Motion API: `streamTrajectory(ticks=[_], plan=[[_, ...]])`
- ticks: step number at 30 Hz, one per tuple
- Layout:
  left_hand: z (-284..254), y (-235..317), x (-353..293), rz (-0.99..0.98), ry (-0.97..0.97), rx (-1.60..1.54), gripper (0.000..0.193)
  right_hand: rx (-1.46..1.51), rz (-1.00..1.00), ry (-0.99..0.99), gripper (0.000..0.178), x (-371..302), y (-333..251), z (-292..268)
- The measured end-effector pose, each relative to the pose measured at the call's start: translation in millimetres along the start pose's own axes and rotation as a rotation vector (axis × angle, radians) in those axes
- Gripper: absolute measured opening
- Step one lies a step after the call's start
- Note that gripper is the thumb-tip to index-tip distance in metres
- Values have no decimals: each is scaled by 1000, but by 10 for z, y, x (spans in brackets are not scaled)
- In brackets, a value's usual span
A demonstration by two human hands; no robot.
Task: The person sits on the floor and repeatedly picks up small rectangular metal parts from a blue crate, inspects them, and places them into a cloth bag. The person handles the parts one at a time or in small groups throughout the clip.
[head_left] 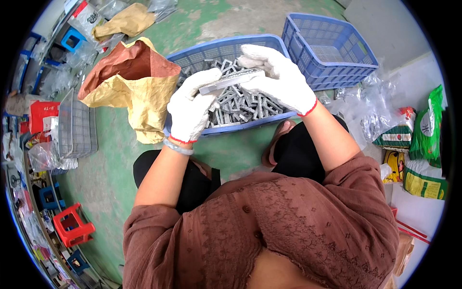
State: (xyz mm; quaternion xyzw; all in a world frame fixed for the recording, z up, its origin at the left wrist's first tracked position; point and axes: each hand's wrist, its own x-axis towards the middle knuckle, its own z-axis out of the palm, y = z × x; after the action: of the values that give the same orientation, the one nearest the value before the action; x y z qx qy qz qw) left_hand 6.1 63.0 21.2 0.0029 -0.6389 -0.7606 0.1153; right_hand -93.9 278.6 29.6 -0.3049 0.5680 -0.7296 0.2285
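Over a blue plastic basket (pixel 245 129), I hold a row of silver-grey metal pieces (pixel 231 82) level between both hands. My left hand (pixel 192 107), in a white glove with a red cuff, is closed around its left end. The right end rests against the palm and thumb of my right hand (pixel 281 79), gloved the same way, with its upper fingers curved above. Many loose grey metal brackets (pixel 250 106) lie heaped in the basket below. The tips of the left fingers are hidden.
An open yellow woven sack (pixel 149 101) stands against the basket's left side. Another blue basket (pixel 332 53) is at the far right. A grey crate (pixel 77 125), a red stool (pixel 73 225) and cluttered shelves line the left; clear plastic bags (pixel 375 106) and packed sacks lie right.
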Motion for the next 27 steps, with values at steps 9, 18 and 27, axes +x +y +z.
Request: streamTrajectory(ticks=[9, 18, 27], plan=[[-16, -1, -4, -6, -17, 30, 32, 72, 127, 36, 65, -4, -80, 54], [37, 2, -13, 39, 16, 87, 43, 97, 276, -156, 67, -23, 55, 17], [34, 123, 5, -337, -139, -247, 43, -826, -381, 115, 71, -53, -36, 185]])
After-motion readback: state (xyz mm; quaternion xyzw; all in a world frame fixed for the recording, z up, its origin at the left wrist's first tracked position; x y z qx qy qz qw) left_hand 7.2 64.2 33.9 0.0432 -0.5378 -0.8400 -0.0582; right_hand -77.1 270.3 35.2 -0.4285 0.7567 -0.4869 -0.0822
